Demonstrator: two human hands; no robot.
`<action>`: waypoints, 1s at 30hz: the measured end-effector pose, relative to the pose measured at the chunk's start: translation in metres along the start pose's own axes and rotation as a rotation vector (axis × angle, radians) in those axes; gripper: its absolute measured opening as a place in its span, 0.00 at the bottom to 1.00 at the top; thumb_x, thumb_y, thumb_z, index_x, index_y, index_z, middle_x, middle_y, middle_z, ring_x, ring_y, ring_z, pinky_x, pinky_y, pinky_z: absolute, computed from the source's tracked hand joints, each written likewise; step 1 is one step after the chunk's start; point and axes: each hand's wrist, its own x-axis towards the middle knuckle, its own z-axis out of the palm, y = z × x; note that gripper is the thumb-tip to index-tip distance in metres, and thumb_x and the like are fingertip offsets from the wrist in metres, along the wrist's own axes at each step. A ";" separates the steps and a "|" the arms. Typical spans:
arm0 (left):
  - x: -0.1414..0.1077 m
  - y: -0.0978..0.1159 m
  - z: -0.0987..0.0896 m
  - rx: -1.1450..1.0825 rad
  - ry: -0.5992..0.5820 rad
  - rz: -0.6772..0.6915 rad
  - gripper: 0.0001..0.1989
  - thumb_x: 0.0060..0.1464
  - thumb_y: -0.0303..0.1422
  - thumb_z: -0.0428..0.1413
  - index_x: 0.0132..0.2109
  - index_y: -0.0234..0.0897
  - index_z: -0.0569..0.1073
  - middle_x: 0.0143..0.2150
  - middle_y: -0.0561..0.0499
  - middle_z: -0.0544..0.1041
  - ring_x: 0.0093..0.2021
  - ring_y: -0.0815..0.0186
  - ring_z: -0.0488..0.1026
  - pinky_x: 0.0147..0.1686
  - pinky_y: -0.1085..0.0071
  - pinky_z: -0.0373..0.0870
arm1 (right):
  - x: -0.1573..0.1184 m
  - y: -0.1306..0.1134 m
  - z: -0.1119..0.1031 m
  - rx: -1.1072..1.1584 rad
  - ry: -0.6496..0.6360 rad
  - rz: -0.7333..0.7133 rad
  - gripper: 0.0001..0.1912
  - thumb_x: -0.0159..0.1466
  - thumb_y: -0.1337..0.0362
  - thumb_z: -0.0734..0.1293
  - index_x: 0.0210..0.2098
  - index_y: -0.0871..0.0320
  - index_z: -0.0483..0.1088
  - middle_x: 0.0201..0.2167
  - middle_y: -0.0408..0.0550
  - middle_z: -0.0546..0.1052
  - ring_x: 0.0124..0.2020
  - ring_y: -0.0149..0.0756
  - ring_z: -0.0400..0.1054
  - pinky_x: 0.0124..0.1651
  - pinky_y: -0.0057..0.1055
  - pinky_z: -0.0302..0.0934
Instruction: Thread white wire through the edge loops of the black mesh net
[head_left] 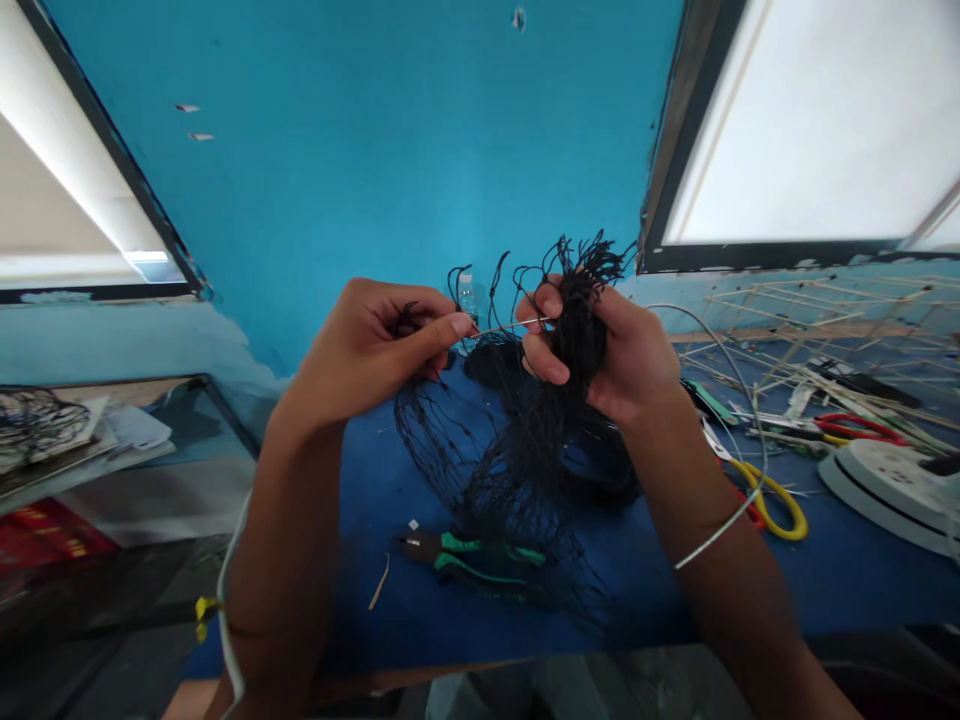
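My left hand (397, 345) is closed, with thumb and forefinger pinching one end of a thin, light wire (499, 328) and some black net cord in the curled fingers. Black netting (581, 335) is bunched in my right hand (626, 350), its knotted loose ends sticking up above the fingers. The wire runs across the gap between the hands to the right fingers at the bunch. Below both hands the black net (499, 480) hangs down over the blue table, partly covering green-handled pliers (480, 560).
Scissors with yellow handles (776, 500), red-handled tools (859, 428) and a white round-edged device (892, 490) lie at the right on the blue table (652, 590). A stiff pale cable (739, 375) curves past my right forearm. A plastic bottle (466, 295) stands behind my hands.
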 end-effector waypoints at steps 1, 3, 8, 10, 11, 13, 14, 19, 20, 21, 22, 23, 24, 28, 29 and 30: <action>0.000 0.000 0.000 -0.007 0.008 0.000 0.10 0.58 0.36 0.64 0.31 0.35 0.79 0.19 0.54 0.74 0.18 0.74 0.69 0.17 0.79 0.63 | -0.001 0.000 0.000 -0.024 0.014 -0.005 0.14 0.71 0.52 0.62 0.36 0.54 0.62 0.30 0.41 0.67 0.19 0.26 0.60 0.24 0.29 0.59; 0.000 0.000 0.001 -0.032 0.005 0.000 0.10 0.57 0.36 0.65 0.32 0.34 0.81 0.19 0.54 0.74 0.18 0.74 0.69 0.17 0.79 0.63 | -0.002 0.001 0.002 -0.072 0.037 -0.007 0.14 0.71 0.51 0.62 0.35 0.55 0.63 0.29 0.41 0.67 0.19 0.27 0.60 0.24 0.29 0.58; 0.001 -0.002 0.004 -0.148 -0.040 -0.037 0.10 0.59 0.39 0.65 0.36 0.36 0.84 0.19 0.53 0.74 0.18 0.73 0.70 0.18 0.77 0.66 | 0.000 0.006 0.003 -0.102 0.087 0.009 0.14 0.70 0.52 0.62 0.35 0.56 0.64 0.28 0.42 0.68 0.19 0.26 0.60 0.24 0.29 0.56; 0.002 -0.003 0.006 -0.143 -0.024 -0.030 0.10 0.59 0.39 0.65 0.37 0.37 0.84 0.19 0.54 0.74 0.19 0.73 0.70 0.18 0.78 0.66 | 0.001 0.008 0.002 -0.081 0.100 0.022 0.15 0.70 0.51 0.63 0.35 0.56 0.64 0.28 0.42 0.68 0.19 0.26 0.60 0.23 0.28 0.56; 0.002 -0.003 0.007 -0.136 -0.016 -0.024 0.09 0.59 0.39 0.65 0.38 0.37 0.84 0.19 0.54 0.74 0.19 0.74 0.69 0.18 0.79 0.66 | 0.002 0.008 0.002 -0.069 0.104 0.030 0.15 0.70 0.51 0.63 0.35 0.56 0.64 0.27 0.41 0.68 0.19 0.26 0.60 0.23 0.28 0.55; 0.003 -0.003 0.008 -0.130 -0.016 -0.012 0.08 0.58 0.37 0.65 0.39 0.37 0.84 0.19 0.54 0.73 0.19 0.74 0.69 0.19 0.79 0.66 | 0.004 0.008 -0.001 -0.048 0.096 0.049 0.14 0.71 0.51 0.62 0.36 0.56 0.64 0.27 0.41 0.69 0.18 0.25 0.60 0.22 0.28 0.55; 0.003 -0.002 0.009 -0.129 -0.020 -0.010 0.08 0.58 0.36 0.65 0.40 0.36 0.83 0.19 0.54 0.73 0.19 0.74 0.70 0.19 0.79 0.66 | 0.005 0.008 -0.002 -0.039 0.079 0.062 0.14 0.71 0.52 0.62 0.37 0.56 0.64 0.26 0.41 0.69 0.18 0.25 0.60 0.22 0.28 0.54; 0.003 0.001 0.011 -0.089 -0.019 -0.023 0.08 0.58 0.35 0.64 0.39 0.34 0.81 0.19 0.55 0.73 0.18 0.73 0.70 0.18 0.79 0.66 | 0.005 0.010 -0.004 0.007 0.001 0.080 0.12 0.71 0.54 0.60 0.41 0.57 0.65 0.25 0.40 0.70 0.16 0.25 0.58 0.21 0.27 0.55; 0.003 0.001 0.011 -0.084 -0.022 -0.027 0.08 0.58 0.36 0.64 0.37 0.34 0.81 0.19 0.55 0.73 0.18 0.74 0.69 0.17 0.80 0.66 | 0.005 0.010 -0.005 0.015 -0.002 0.085 0.13 0.71 0.53 0.61 0.41 0.57 0.66 0.26 0.40 0.70 0.17 0.25 0.59 0.22 0.27 0.56; 0.003 0.001 0.011 -0.083 -0.023 -0.029 0.09 0.58 0.36 0.65 0.36 0.34 0.81 0.19 0.55 0.73 0.17 0.74 0.69 0.17 0.80 0.66 | 0.004 0.010 -0.005 0.019 -0.008 0.098 0.14 0.71 0.52 0.61 0.42 0.57 0.67 0.26 0.40 0.70 0.18 0.26 0.60 0.22 0.27 0.57; 0.003 0.001 0.011 -0.085 -0.021 -0.030 0.09 0.58 0.36 0.65 0.36 0.34 0.81 0.18 0.55 0.72 0.17 0.74 0.69 0.17 0.80 0.66 | 0.004 0.010 -0.006 0.020 -0.021 0.120 0.16 0.71 0.51 0.61 0.43 0.57 0.67 0.27 0.41 0.71 0.19 0.26 0.61 0.23 0.27 0.58; 0.003 0.001 0.011 -0.087 -0.013 -0.031 0.09 0.58 0.36 0.65 0.36 0.34 0.81 0.18 0.55 0.72 0.17 0.74 0.68 0.17 0.80 0.66 | 0.004 0.009 -0.007 0.019 -0.040 0.149 0.17 0.71 0.50 0.61 0.44 0.58 0.68 0.29 0.43 0.72 0.20 0.28 0.63 0.23 0.27 0.58; 0.003 0.001 0.011 -0.090 -0.006 -0.031 0.08 0.57 0.36 0.65 0.36 0.34 0.81 0.18 0.56 0.71 0.17 0.74 0.68 0.17 0.80 0.67 | 0.003 0.008 -0.008 0.015 -0.062 0.185 0.18 0.71 0.49 0.60 0.45 0.59 0.69 0.31 0.45 0.74 0.22 0.29 0.65 0.23 0.27 0.58; 0.004 -0.001 0.009 -0.077 -0.028 -0.036 0.09 0.57 0.36 0.66 0.35 0.35 0.81 0.18 0.56 0.72 0.17 0.75 0.68 0.17 0.81 0.67 | 0.002 0.003 -0.013 -0.021 -0.151 0.300 0.22 0.71 0.49 0.58 0.48 0.61 0.70 0.37 0.54 0.78 0.23 0.30 0.67 0.21 0.27 0.56; 0.004 -0.001 0.008 -0.068 -0.039 -0.034 0.09 0.57 0.37 0.66 0.35 0.35 0.81 0.19 0.55 0.72 0.17 0.75 0.69 0.17 0.81 0.67 | 0.002 0.003 -0.014 -0.024 -0.160 0.303 0.22 0.71 0.49 0.58 0.49 0.61 0.70 0.36 0.53 0.79 0.21 0.29 0.65 0.21 0.27 0.57; 0.004 -0.002 0.008 -0.059 -0.052 -0.030 0.09 0.57 0.37 0.65 0.35 0.35 0.81 0.19 0.55 0.73 0.17 0.74 0.69 0.17 0.80 0.67 | 0.002 0.003 -0.014 -0.017 -0.163 0.300 0.21 0.71 0.50 0.59 0.49 0.61 0.69 0.34 0.52 0.79 0.20 0.27 0.63 0.22 0.27 0.57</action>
